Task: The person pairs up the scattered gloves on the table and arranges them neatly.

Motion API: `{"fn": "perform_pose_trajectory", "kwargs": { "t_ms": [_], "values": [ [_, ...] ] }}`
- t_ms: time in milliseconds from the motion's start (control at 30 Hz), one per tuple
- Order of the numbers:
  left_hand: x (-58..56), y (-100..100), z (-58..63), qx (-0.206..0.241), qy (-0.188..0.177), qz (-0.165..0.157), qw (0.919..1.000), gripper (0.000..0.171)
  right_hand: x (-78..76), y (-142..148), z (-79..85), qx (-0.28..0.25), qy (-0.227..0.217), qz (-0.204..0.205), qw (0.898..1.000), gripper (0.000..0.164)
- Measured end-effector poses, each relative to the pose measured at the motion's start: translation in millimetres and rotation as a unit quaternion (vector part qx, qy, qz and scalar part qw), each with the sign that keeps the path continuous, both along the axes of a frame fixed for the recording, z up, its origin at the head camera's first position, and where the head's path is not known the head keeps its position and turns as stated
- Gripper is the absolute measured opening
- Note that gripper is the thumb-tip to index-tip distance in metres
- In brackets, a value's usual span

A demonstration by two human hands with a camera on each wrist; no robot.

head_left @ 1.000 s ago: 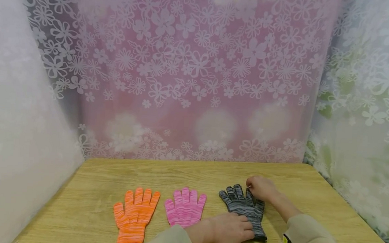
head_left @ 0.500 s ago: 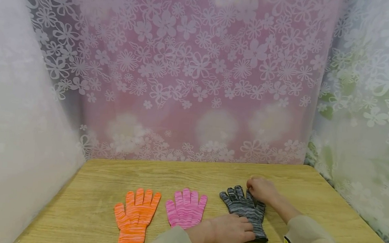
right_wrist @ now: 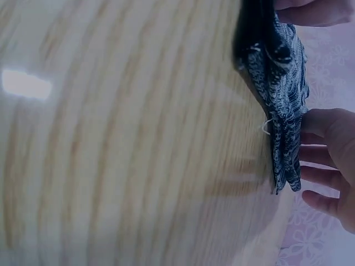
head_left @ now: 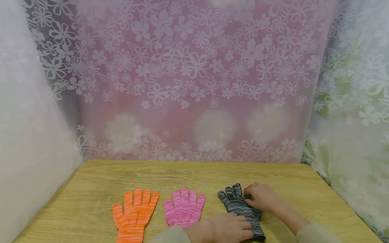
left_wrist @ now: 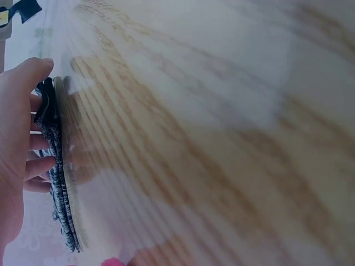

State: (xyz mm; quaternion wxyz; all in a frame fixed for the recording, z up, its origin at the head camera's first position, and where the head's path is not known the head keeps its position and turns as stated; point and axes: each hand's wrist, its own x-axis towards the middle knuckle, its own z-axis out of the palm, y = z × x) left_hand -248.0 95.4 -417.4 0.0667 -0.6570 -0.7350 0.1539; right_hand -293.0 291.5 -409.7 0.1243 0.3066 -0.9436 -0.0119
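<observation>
A black-and-grey knitted work glove (head_left: 244,209) lies flat at the right of the table, fingers pointing away. My left hand (head_left: 226,231) rests across its lower palm near the dark cuff; in the left wrist view the fingers lie over the glove (left_wrist: 55,144) with the thumb by the cuff. My right hand (head_left: 263,196) touches the glove's right-hand fingers and hides part of them. In the right wrist view, that hand's fingers (right_wrist: 321,177) are spread and loosely bent against the glove's (right_wrist: 285,111) finger end.
To the left lie a pink knitted glove (head_left: 184,209), its lower part hidden by my left arm, and an orange one (head_left: 135,215). The wood-grain table (head_left: 165,173) ends at a flowered pink curtain (head_left: 195,99), with pale curtains on both sides.
My right hand has let go of the glove's fingertip and moved slightly toward me, onto the glove's right-hand fingers. The left hand has stayed on the glove.
</observation>
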Motion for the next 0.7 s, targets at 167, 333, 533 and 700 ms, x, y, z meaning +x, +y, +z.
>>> {"fn": "perform_pose_trajectory", "kwargs": {
  "t_ms": [167, 333, 533, 700],
  "values": [
    [-2.2, -1, 2.5, 0.009, -0.021, 0.013, 0.9997, 0.050, 2.2, -1, -1.5, -0.032, -0.029, -0.029, 0.999, 0.008],
    [-4.9, -9, 7.4, 0.040, -0.096, 0.037, 0.9939, 0.049, 2.3, 2, -1.1, -0.066, -0.040, -0.038, 0.996, 0.009],
    [-14.3, -27, 25.2, 0.101, -0.110, 0.094, 0.9843, 0.050, 4.1, 2, 11.8, -0.105, -0.037, -0.047, 0.993, 0.007],
    [-33.7, -57, 50.7, 0.139, -0.130, 0.187, 0.9639, 0.055, 7.0, 0, 32.8, -0.120, -0.020, -0.056, 0.991, 0.015]
  ]
}}
